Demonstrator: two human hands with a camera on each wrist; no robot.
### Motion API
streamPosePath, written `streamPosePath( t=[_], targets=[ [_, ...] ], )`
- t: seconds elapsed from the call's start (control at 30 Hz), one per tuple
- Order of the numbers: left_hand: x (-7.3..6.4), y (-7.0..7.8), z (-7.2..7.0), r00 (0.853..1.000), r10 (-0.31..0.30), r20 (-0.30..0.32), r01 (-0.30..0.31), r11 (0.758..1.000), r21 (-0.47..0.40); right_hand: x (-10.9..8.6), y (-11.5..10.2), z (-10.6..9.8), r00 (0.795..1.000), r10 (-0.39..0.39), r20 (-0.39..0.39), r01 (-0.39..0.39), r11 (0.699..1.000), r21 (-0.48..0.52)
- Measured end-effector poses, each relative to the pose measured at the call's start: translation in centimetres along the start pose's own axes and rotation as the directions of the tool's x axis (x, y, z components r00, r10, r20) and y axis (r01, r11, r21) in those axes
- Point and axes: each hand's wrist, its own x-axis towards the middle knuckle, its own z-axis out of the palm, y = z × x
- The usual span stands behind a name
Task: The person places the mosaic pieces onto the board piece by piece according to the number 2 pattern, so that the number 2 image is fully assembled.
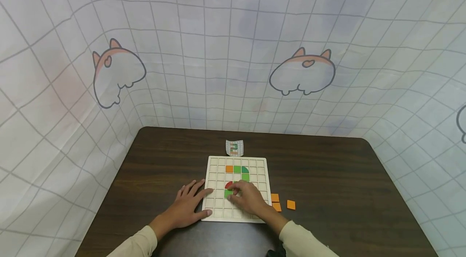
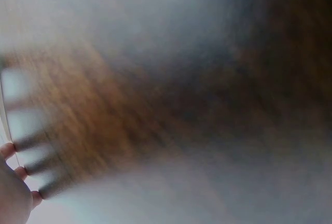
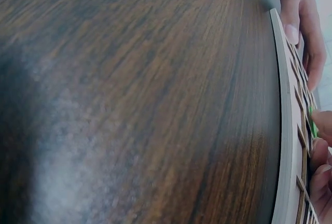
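Note:
A cream grid board (image 1: 217,212) lies on the table with flat coloured tiles in its cells. My left hand (image 1: 186,207) is spread at the board's left side, thumb and index fingertip on its edge. My right hand (image 1: 248,197) reaches over the board, its thumb and index finger pinching a green square tile (image 1: 227,193) at its far and near sides. The index fingertip partly covers a red rounded tile (image 1: 228,185). In the right wrist view, the green tile (image 3: 313,123) shows at my fingertips. Farther up sit an orange tile (image 1: 229,169), green squares (image 1: 237,169) and a dark-green quarter-round tile (image 1: 245,169).
Loose orange square tiles (image 1: 291,205) lie right of the board, some against its edge. Behind the board is a small pattern card (image 1: 234,148). The dark wooden table (image 1: 327,176) is bordered by a white gridded curtain (image 1: 218,103).

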Motion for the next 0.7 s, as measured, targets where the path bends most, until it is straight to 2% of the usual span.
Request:
streamPosePath(
  t=[0.17,0.47,0.7],
  targets=[
    [-0.01,0.21,-0.09,1.0,0.0,-0.002,0.0,1.0,-0.001,0.1,-0.28,-0.18,1.0,0.018,0.008,-0.018,1.0,-0.007],
    [-0.17,0.68,-0.48,1.0,-0.003,0.0,0.003,1.0,-0.02,0.12,-0.25,0.09,1.0,0.006,-0.029,-0.006,1.0,-0.007],
    [-0.09,0.53,-0.35,1.0,-0.004,0.001,0.004,1.0,-0.02,0.12,-0.22,0.15,0.999,0.014,-0.03,-0.014,1.0,-0.014]
  ],
)
